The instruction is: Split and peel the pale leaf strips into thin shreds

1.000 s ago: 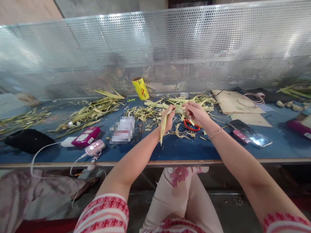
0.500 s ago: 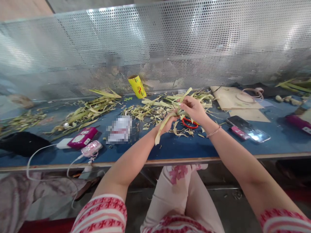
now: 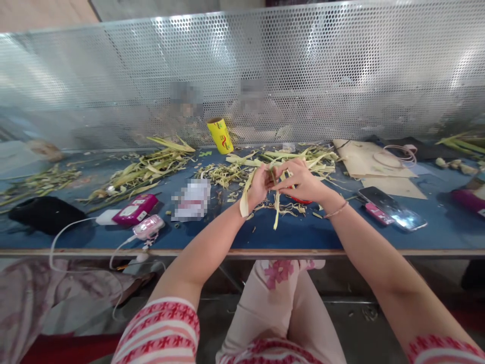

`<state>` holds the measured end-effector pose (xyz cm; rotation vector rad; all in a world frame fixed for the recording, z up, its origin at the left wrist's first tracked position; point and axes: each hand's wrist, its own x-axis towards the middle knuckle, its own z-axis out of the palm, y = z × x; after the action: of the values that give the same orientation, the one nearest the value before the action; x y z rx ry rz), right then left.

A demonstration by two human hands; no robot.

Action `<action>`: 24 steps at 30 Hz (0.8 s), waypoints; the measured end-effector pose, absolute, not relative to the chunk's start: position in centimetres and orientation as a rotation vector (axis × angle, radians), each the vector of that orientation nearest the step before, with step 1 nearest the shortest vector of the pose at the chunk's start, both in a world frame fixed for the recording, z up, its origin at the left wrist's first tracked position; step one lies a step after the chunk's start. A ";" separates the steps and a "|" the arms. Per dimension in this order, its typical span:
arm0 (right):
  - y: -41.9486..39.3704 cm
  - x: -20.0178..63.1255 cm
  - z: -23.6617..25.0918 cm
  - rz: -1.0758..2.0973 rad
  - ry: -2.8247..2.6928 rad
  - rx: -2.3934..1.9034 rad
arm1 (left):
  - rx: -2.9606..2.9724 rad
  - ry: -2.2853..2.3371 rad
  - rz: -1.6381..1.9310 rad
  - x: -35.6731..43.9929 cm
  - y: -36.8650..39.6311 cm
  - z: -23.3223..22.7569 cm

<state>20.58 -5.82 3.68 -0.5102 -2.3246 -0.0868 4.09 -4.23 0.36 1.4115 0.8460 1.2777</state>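
Note:
My left hand (image 3: 259, 185) and my right hand (image 3: 299, 181) meet above the blue table (image 3: 295, 233), both pinching pale green leaf strips (image 3: 244, 199). One broad strip hangs down from my left hand; a thinner strip (image 3: 276, 215) dangles between the two hands. A red ring (image 3: 299, 199) lies partly hidden under my right hand. More loose strips and scraps (image 3: 291, 157) are heaped just behind my hands.
A yellow roll (image 3: 220, 135) stands by the perforated metal screen (image 3: 242, 76). Leaf piles (image 3: 144, 169) lie to the left. A pink device (image 3: 135, 209), a small pink charger (image 3: 148, 227) with white cable, two phones (image 3: 390, 212) and cardboard sheets (image 3: 371, 162) lie around.
My hands came together and drew nearer to me. The right hand, which had been lifting strips at the pile, now pinches them beside the left; a thin strip now hangs between them.

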 end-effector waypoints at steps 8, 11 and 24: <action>-5.7 20.4 3.6 -0.223 -2.159 -0.613 | 1.323 0.637 1.306 4.2 -3.6 -0.1; -5.3 20.4 3.6 -0.195 -2.043 -0.709 | 1.327 0.609 1.285 4.6 -3.8 0.3; -5.0 20.2 3.0 0.134 -2.093 -0.864 | 1.168 0.557 1.272 4.4 -4.3 0.9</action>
<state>20.17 -5.01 2.97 -0.8640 -2.0926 0.1340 4.43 -4.27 0.87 1.1679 0.5571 1.2723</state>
